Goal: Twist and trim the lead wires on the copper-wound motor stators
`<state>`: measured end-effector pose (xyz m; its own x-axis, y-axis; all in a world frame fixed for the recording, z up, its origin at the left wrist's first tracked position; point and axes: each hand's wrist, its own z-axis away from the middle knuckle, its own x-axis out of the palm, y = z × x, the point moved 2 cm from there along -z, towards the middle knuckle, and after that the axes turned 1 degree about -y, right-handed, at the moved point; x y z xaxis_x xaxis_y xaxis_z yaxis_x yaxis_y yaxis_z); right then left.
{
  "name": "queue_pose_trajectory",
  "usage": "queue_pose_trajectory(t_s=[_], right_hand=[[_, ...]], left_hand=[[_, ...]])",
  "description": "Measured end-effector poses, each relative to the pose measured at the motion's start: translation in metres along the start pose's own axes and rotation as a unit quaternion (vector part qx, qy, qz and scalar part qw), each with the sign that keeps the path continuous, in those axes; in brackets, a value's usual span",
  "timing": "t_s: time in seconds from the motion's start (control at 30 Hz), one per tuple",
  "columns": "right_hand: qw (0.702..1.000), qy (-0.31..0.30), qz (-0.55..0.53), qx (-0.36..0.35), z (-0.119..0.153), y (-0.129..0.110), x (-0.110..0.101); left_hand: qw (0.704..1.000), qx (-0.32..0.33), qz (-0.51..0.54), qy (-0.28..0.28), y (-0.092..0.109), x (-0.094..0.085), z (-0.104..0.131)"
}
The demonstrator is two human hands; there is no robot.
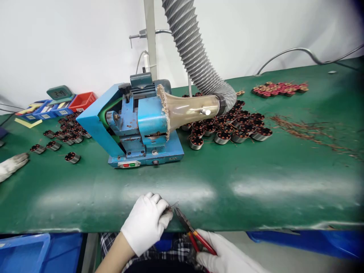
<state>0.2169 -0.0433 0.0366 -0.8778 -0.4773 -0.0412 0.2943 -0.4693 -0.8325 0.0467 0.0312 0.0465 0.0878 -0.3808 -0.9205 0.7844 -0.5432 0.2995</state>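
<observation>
My left hand [149,220], in a white glove, is closed round a small copper-wound motor stator [168,209] above the table's front edge. Most of the stator is hidden by the fingers. Thin wire ends [175,204] stick out of it to the right. My right hand [223,252], also gloved in white, grips red-handled pliers [186,222]. Their dark jaws point up and left, close to the wire ends; I cannot tell whether they touch. Finished-looking silver-rimmed stators [239,135] with copper windings stand grouped beyond, right of the machine.
A blue belt-driven machine [153,113] stands mid-table, joined to a grey suction hose [196,49]. More stators [72,157] lie left, near another person's gloved hand [14,166]. Wire scraps [304,131] and reddish cores [280,89] lie right. Blue bins [25,246] sit below the edge.
</observation>
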Motion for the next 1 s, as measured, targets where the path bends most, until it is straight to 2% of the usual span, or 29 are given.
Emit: queue_pose_trajectory(t_s=[0.13, 0.33, 0.6, 0.73, 0.87, 1.0], right_hand=[[0.998, 0.034, 0.060, -0.014, -0.003, -0.004, 0.004], [0.993, 0.067, 0.094, -0.006, -0.013, 0.013, 0.009], [0.993, 0.108, 0.025, 0.033, -0.016, 0.035, 0.016], [0.992, 0.116, -0.033, 0.022, -0.023, 0.041, 0.027], [0.989, 0.129, -0.073, 0.022, -0.026, 0.041, 0.034], [0.979, 0.159, -0.127, 0.015, -0.022, 0.032, 0.027]], left_hand=[[1.000, 0.000, 0.003, 0.000, -0.001, 0.000, 0.000], [1.000, -0.002, -0.004, -0.002, -0.002, 0.004, 0.000], [1.000, -0.008, -0.006, 0.001, -0.002, 0.006, -0.001], [1.000, -0.010, -0.004, 0.002, -0.002, 0.006, -0.001], [1.000, -0.011, -0.003, 0.000, -0.001, 0.006, -0.002], [1.000, -0.014, 0.018, 0.002, -0.003, 0.005, -0.001]])
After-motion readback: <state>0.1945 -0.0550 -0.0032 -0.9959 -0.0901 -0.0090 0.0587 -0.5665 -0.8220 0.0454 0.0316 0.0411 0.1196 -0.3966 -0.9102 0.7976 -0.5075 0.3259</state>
